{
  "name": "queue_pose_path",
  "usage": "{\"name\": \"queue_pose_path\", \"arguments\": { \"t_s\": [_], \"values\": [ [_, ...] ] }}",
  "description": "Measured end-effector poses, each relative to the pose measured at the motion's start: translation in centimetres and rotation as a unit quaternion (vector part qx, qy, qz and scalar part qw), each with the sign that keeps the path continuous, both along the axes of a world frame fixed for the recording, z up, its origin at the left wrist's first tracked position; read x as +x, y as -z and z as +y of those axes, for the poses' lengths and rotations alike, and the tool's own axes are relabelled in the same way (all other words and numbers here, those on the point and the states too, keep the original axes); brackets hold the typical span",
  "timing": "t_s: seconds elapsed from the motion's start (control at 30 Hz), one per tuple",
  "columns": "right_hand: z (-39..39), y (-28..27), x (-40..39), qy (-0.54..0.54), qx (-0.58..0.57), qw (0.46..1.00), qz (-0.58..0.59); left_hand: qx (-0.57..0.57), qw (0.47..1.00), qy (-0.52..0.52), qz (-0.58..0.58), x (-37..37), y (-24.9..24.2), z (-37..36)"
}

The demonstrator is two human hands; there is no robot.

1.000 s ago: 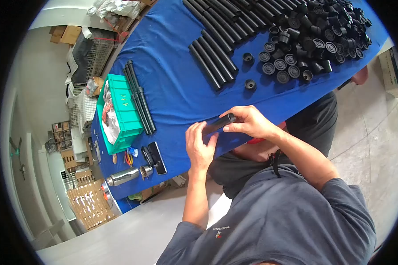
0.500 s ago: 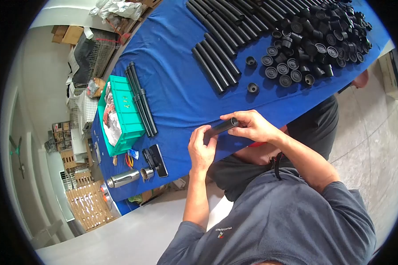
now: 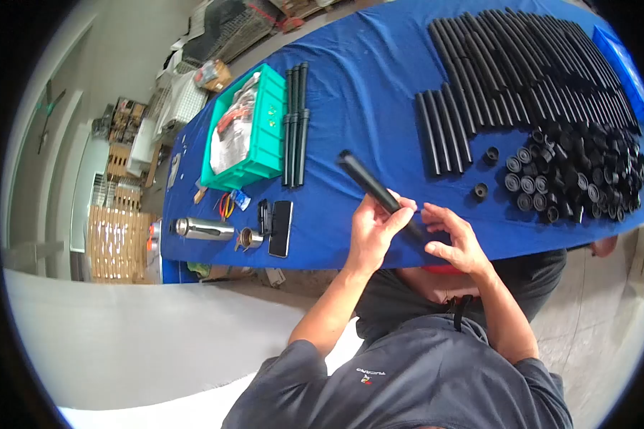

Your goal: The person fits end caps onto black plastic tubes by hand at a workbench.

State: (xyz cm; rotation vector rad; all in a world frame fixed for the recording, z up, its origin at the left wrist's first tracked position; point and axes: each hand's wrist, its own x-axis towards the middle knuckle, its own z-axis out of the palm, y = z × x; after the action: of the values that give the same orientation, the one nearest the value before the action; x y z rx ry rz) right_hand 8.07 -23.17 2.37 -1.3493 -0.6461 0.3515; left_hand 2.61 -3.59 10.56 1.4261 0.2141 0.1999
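Note:
My left hand (image 3: 372,232) is wrapped round a black plastic tube (image 3: 365,180). The tube slants, its far end up and to the left over the blue cloth, its near end low between my hands. Beside that near end, my right hand (image 3: 456,242) has its fingers apart, holding nothing I can see. Two loose black caps, one upper (image 3: 491,154) and one lower (image 3: 481,191), stand to the right on the cloth, next to a big heap of black caps (image 3: 587,175).
Rows of black tubes (image 3: 508,64) lie at the back right. Left of my hands are several joined tubes (image 3: 295,125), a green crate (image 3: 265,136) with wrapped contents, a phone (image 3: 280,229), a steel flask (image 3: 204,229), a metal cup (image 3: 249,238) and orange-handled pliers (image 3: 226,206).
My right hand has come off the tube and opened. The left hand now holds it alone, with its far end swung up and left. The view has turned and shifted left.

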Motion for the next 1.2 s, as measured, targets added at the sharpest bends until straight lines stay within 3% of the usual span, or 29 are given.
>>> {"name": "queue_pose_path", "arguments": {
  "t_s": [0.03,0.13,0.37,0.47,0.57,0.6,0.63,0.67,0.77,0.97,1.1,1.2],
  "values": [
    [-0.4,-0.4,0.0,-0.023,-0.025,0.999,0.025,-0.026,1.0,0.004,-0.017,0.3,0.6,0.0],
    [-0.2,0.3,-0.3,-0.019,-0.028,0.998,0.057,-0.195,0.973,-0.06,0.109,0.2,3.9,-0.1],
    [-0.5,-0.3,-0.3,0.009,-0.077,0.996,0.047,-0.241,0.927,-0.04,0.284,-2.8,5.5,-0.6],
    [-0.3,-0.3,-0.1,0.006,-0.061,0.996,0.057,-0.082,0.958,0.041,0.272,-3.9,5.6,0.3],
    [-0.3,-0.2,0.1,0.015,-0.057,0.998,0.02,0.158,0.984,-0.027,0.083,-4.0,4.7,0.4],
    [-0.3,0.4,-0.1,0.005,-0.042,0.997,0.06,0.331,0.943,-0.031,-0.001,-3.3,3.6,0.7],
    [-0.4,0.3,-0.3,0.005,-0.028,0.997,0.074,0.489,0.867,-0.032,-0.09,-2.5,2.3,0.9],
    [-0.2,0.2,-0.3,0.002,-0.011,0.996,0.087,0.552,0.82,-0.015,-0.151,-1.6,1.8,1.0],
    [-0.9,0.6,0.2,-0.032,-0.006,0.996,0.087,0.579,0.802,0.04,-0.14,-0.5,3.2,1.1],
    [-1.0,0.4,0.1,-0.034,0.036,0.997,0.058,0.519,0.843,0.075,-0.123,-0.4,3.2,1.0],
    [-1.3,-0.4,0.3,-0.03,0.035,0.998,0.04,0.551,0.818,0.126,-0.105,-0.7,1.9,1.2],
    [-1.2,-0.1,0.2,-0.018,0.064,0.997,0.042,0.647,0.735,0.111,-0.167,-0.4,0.4,0.4]
  ]
}}
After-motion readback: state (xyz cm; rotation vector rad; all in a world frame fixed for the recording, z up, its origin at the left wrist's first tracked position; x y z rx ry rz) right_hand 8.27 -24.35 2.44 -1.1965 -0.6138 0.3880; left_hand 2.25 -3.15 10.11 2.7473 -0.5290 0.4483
